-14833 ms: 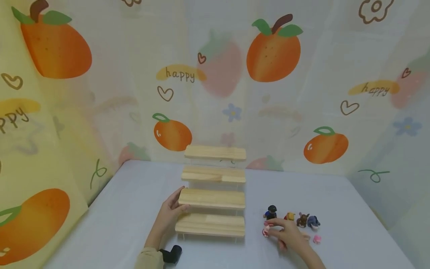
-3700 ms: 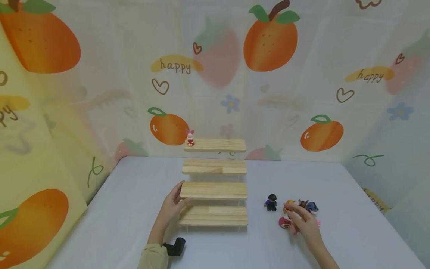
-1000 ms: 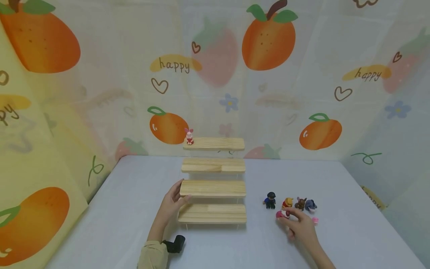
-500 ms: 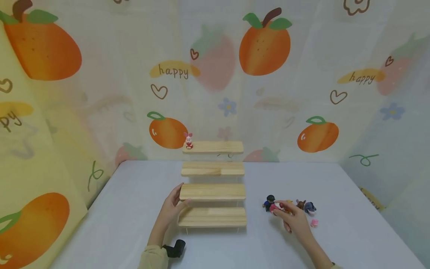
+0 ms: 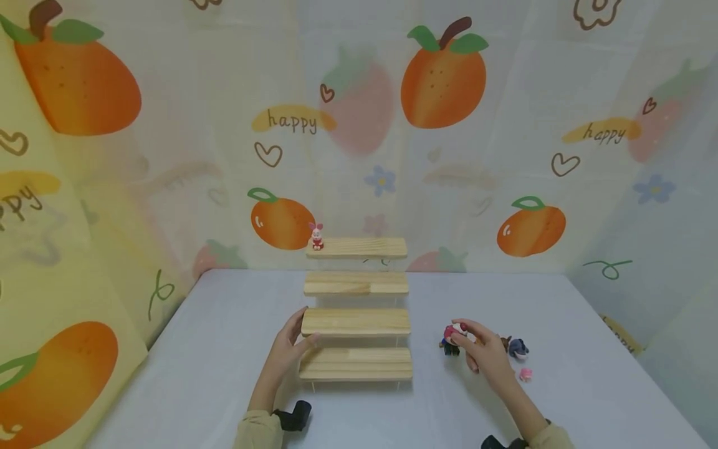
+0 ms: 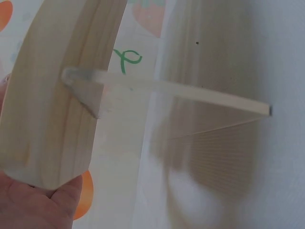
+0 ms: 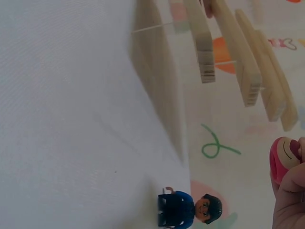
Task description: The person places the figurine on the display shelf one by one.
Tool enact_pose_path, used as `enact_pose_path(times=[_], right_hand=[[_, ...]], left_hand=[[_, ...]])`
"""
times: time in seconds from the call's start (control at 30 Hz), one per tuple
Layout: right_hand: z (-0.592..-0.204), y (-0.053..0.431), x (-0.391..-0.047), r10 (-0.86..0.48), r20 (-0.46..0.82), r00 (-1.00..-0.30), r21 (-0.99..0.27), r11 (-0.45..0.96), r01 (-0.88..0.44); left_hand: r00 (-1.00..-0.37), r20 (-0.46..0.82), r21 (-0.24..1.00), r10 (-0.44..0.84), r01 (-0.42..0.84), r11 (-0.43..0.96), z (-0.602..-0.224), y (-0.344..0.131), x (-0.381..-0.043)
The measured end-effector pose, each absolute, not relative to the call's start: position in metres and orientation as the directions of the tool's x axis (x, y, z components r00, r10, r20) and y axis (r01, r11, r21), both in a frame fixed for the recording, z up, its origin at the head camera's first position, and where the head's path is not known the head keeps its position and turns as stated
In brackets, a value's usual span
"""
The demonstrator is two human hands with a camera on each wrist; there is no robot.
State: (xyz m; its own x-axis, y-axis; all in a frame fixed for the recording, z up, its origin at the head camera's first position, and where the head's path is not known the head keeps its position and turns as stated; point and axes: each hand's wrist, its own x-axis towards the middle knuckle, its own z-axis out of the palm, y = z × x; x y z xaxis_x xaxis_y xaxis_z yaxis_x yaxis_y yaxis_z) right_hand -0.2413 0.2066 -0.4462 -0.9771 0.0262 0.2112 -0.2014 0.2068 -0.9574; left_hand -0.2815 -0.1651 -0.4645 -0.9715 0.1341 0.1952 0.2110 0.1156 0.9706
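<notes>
My left hand [image 5: 283,352] grips the left end of the second-lowest board of a four-tier wooden display stand [image 5: 356,322]. In the left wrist view its palm [image 6: 35,205] lies at the end of that board. My right hand [image 5: 490,358] pinches a pink toy figure [image 7: 281,160] with a white muzzle and dark pink nose, raised right of the stand. It partly hides a toy figure in blue with a black cap [image 7: 176,207], which stands on the table. A pink piglet figurine [image 5: 316,238] sits at the left end of the top board.
Beyond my right hand are a blue-grey donkey figurine [image 5: 518,349], a partly hidden brown figurine [image 5: 506,342] and a small pink piece [image 5: 525,374]. A fruit-print cloth [image 5: 359,187] hangs behind the white table [image 5: 241,312].
Earlier, the piglet figurine went from my right hand to the top board. Since then my right hand has lifted the pink toy figure and carried it left. My left hand stays put.
</notes>
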Motion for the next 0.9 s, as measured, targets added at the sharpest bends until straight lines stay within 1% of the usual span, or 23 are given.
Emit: enact_pose_path(times=[0.2,0.4,0.63,0.9], right_hand=[[-0.433,0.199,-0.249,0.020,0.196,-0.980,-0.963,0.192,-0.189],[-0.415,0.195,-0.252,-0.017,0.194,-0.981,-0.968,0.158,-0.194],[-0.399,0.194,-0.262,-0.038,0.222,-0.974,-0.952,0.206,-0.225],[-0.385,0.185,-0.272,-0.054,0.231,-0.972,-0.951,0.200,-0.237]], left_hand=[[-0.964,0.228,0.962,0.136,0.245,0.120,-0.463,-0.167,-0.283],[-0.968,0.214,0.966,0.134,0.230,0.120,-0.464,-0.166,-0.283],[-0.955,0.257,0.953,0.150,0.276,0.123,-0.464,-0.164,-0.285],[-0.964,0.223,0.963,0.147,0.241,0.123,-0.462,-0.166,-0.283]])
